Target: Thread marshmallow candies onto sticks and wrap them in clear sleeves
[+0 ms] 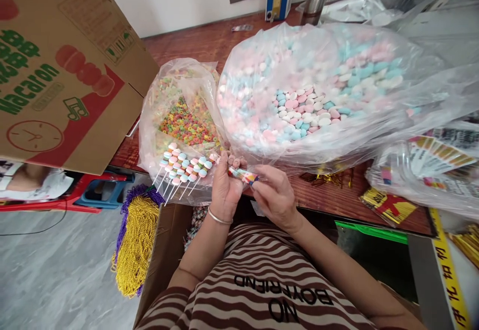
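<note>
Two hands meet at the bench (209, 41) edge, both closed on one small tube (242, 174) of coloured sweets, held level between them just in front of the big bags. Left hand (224, 190), bracelet on the wrist, curls its fingers over the near end of the tube, and it looks to be pinning a fan of sweet skewers (183, 168) too, their white sticks splaying out and down to the left; whether those sticks are truly in its grip or just resting on the bag behind, I can't tell. Right hand (275, 195) pinches the other end with thumb and fingertips, a tight, fine grip, which I'd judge suits working on the tube's end while the left steadies it. Right behind the skewers sits an open bag of ring sweets (187, 120), mouth up, within easy reach. Beside it, the huge clear bag of pink, blue and white sweets (307, 110) gapes open towards the person, likely so a hand can dip straight in. Off left, a tilted Macaron carton (56, 71) leans over the bench corner. Below it, gold beads (136, 240) hang beside an open box (164, 250) at the person's knee. Printed packets (434, 160) lie in plastic at the right.
</note>
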Available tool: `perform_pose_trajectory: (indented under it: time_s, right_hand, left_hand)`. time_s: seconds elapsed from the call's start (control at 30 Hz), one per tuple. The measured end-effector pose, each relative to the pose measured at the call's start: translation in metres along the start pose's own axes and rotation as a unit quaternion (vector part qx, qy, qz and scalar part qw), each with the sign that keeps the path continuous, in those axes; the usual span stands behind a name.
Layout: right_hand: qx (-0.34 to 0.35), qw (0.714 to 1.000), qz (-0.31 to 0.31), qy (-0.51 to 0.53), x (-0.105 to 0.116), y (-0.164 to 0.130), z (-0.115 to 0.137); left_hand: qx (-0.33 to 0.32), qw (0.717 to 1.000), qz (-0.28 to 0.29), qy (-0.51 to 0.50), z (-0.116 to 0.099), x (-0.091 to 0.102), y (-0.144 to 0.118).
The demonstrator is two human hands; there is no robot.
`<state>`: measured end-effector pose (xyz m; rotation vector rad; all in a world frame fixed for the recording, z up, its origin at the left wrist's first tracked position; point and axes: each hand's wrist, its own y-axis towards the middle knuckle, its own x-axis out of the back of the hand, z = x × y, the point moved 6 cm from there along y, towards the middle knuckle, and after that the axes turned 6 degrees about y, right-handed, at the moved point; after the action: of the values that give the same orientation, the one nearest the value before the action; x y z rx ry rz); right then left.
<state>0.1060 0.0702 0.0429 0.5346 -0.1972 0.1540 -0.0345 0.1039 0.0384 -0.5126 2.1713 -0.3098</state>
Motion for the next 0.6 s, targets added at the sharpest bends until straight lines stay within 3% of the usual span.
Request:
perform_pose_trajectory:
  time_s: [0.1,0.3,0.4,0.53,0.6]
  right_hand:
    - [-0.011,0.999,0.038,0.026,-0.005,-0.005,0.001]
    - [-0.175,0.969,0.007,0.174,-0.005,-0.004,-0.001]
    - [-0.273,0.927,-0.012,0.259,-0.011,-0.003,-0.008]
    - [-0.373,0.834,-0.058,0.402,-0.021,-0.004,-0.018]
    - [-0.358,0.835,-0.063,0.412,-0.02,-0.001,-0.018]
  left_hand:
    - [0.006,0.999,0.019,-0.038,-0.005,-0.003,0.002]
    - [-0.047,0.997,0.045,-0.028,-0.016,-0.007,-0.001]
    - [-0.092,0.993,0.078,0.009,-0.016,-0.011,-0.006]
    - [-0.123,0.987,0.098,0.022,-0.009,-0.015,-0.01]
    - [-0.075,0.995,0.072,0.004,0.001,-0.012,-0.005]
